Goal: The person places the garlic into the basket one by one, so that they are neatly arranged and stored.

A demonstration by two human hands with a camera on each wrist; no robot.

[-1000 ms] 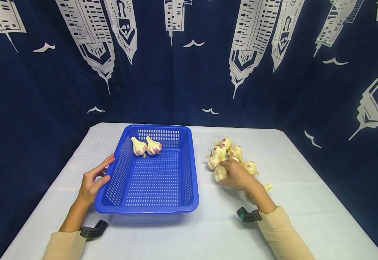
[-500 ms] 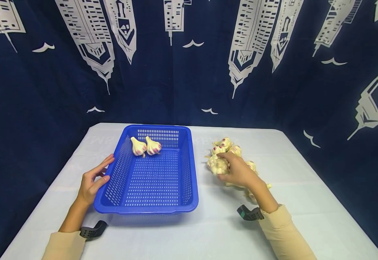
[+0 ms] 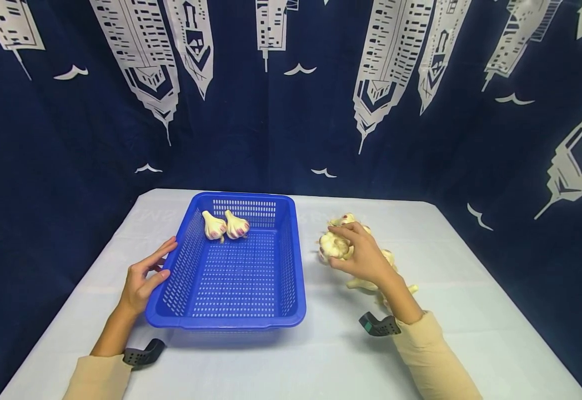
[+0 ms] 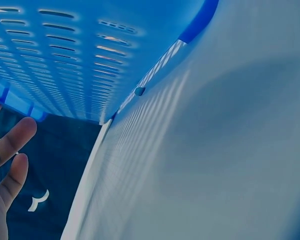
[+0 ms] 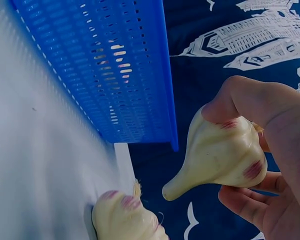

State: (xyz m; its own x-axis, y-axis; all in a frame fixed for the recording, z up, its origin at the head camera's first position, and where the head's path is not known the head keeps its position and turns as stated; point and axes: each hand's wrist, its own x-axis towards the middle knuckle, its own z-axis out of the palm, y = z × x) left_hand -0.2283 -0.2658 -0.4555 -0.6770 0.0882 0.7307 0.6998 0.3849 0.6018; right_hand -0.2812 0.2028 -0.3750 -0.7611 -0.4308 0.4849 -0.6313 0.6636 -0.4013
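Note:
My right hand (image 3: 363, 256) pinches a garlic bulb (image 3: 333, 245) between thumb and fingers, raised over the pile. In the right wrist view this bulb (image 5: 222, 155) is cream with purple streaks, its stem pointing down and left. Beside the left rim of a blue perforated basket (image 3: 226, 323), my left hand (image 3: 138, 284) rests its extended fingers against the edge. The left wrist view shows those fingers (image 4: 15, 140) spread near the basket's side. Two garlic bulbs (image 3: 214, 227) lie at the back left inside the basket. My right hand partly hides the pile.
Several more garlic bulbs (image 3: 363, 284) lie on the white tabletop (image 3: 271, 366), right of the basket. One bulb (image 5: 125, 217) shows low in the right wrist view. A dark blue patterned cloth (image 3: 251, 128) hangs behind the table.
My right hand has lifted the garlic bulb off the pile, moving it slightly up and to the left. The left hand and the basket have stayed in place.

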